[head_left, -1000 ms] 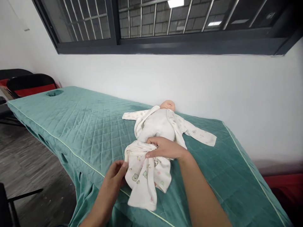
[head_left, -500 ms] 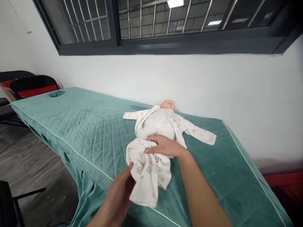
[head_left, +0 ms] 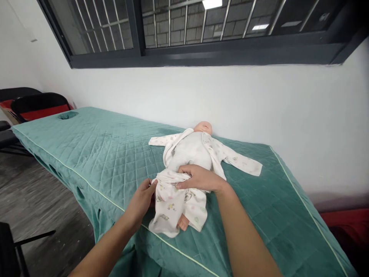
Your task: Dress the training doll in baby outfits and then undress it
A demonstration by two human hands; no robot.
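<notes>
A baby doll (head_left: pixel 203 127) lies on its back on a green quilted bed cover (head_left: pixel 115 154), head toward the wall. Its white patterned jacket (head_left: pixel 240 161) hangs open at the front, sleeves spread to both sides, over a plain white body. Patterned baby trousers (head_left: pixel 170 207) are gathered around its legs, and a bare foot (head_left: pixel 183 222) shows between the trouser legs. My left hand (head_left: pixel 147 196) pinches the trousers' left edge near the waist. My right hand (head_left: pixel 198 177) grips the bunched waistband from the other side; some of its fingertips are hidden in the cloth.
The bed runs along a white wall (head_left: pixel 259 104) under a barred window (head_left: pixel 184 54). A face hole (head_left: pixel 68 115) opens in the bed's far left end. Black and red chairs (head_left: pixel 43 105) stand beyond it. A dark chair part (head_left: pixel 11 246) is at lower left.
My left hand has moved up from the trouser leg's lower part to the waist edge. That trouser leg has shifted left, and the doll's foot has come into view. My right hand stays in place.
</notes>
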